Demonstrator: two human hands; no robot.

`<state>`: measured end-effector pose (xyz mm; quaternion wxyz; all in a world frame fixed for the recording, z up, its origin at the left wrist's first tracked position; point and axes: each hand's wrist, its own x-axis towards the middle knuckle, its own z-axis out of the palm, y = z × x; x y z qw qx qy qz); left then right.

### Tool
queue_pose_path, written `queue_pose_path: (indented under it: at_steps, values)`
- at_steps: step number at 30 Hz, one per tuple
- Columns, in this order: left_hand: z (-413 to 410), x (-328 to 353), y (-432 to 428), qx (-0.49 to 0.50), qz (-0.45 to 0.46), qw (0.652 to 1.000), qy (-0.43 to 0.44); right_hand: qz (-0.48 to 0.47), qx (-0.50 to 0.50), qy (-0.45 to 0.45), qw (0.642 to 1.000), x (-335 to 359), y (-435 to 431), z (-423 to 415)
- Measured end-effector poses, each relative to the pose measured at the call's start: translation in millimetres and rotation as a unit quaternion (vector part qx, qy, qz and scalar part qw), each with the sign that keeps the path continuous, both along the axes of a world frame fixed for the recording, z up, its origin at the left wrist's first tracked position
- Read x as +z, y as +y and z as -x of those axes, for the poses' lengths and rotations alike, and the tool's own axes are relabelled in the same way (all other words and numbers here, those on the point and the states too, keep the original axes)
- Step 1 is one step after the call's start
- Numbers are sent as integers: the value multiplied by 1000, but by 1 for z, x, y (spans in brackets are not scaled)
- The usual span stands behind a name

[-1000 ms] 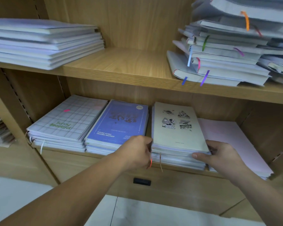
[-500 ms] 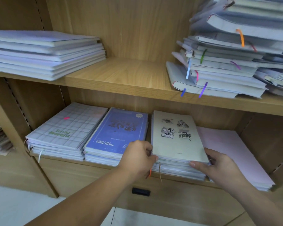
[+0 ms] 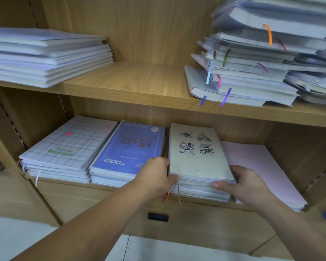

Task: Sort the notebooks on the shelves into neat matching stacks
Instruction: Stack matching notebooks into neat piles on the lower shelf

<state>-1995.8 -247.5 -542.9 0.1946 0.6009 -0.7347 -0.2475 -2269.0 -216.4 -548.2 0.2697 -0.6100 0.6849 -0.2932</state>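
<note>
Head view: both hands are engaged on the beige stack (image 3: 198, 159) of notebooks, which lies flat on the lower shelf (image 3: 105, 187). The left hand (image 3: 156, 176) is curled round the stack's near left corner, thumb laid on the front edge. The right hand (image 3: 247, 183) is set at the near right corner, thumb pressed on the front edge, fingers tucked along the right side. The stack is thus gripped between the two hands. An orange ribbon (image 3: 166, 196) is seen hanging from the stack just under the left hand.

Just left of the left hand a blue stack (image 3: 128, 149) is noted, close beside the beige one; further left, a grid-pattern stack (image 3: 68, 146). Right of the right hand, and partly covered by it, a lower pink stack (image 3: 262, 166) is recorded.

Above the hands, on the upper shelf (image 3: 139, 81), a tidy white stack (image 3: 45, 55) is placed far left and an untidy pile (image 3: 252, 72) with coloured ribbons far right. A dark drawer handle (image 3: 158, 217) is visible below, between the forearms.
</note>
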Motion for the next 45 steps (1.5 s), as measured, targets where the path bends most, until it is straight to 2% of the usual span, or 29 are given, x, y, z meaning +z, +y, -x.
queue_pose_path:
  at_steps: [5, 8, 14, 16, 19, 22, 29, 32, 35, 40, 45]
  values:
    - [3, -1, -1, -12, 2, 999, -42, 4, 10, 137, 991, 3, -1, -3]
    - [2, -2, 1, -10, 3, 999, -35, 5, 5, 173, 985, 0, 1, -3]
    - [-3, -1, 0, -13, -21, 1000, 9, 8, 2, 116, 993, 10, 10, -9]
    - [-7, 2, 4, -18, -19, 1000, -7, -1, -1, 83, 997, 15, 14, -8]
    - [-12, -3, 14, -9, 4, 998, -65, -8, -21, 119, 993, 16, 17, -6]
    - [-13, -16, 28, -14, -12, 995, -94, -26, -42, 161, 986, 8, 19, -9]
    - [5, -32, 25, -9, -73, 996, -55, -111, -35, 170, 979, 7, 13, -8]
    - [9, -34, 25, -1, -63, 995, -74, -115, -35, 162, 979, 5, 11, -10]
    - [8, -38, 21, 4, -45, 998, -41, -107, -45, 131, 985, 3, 9, -5]
    - [5, -34, 16, 36, -68, 992, 102, -69, -39, 105, 991, -2, 5, 3]
    - [9, -28, 19, 30, -39, 996, 75, -71, -36, 40, 996, -6, 8, 4]
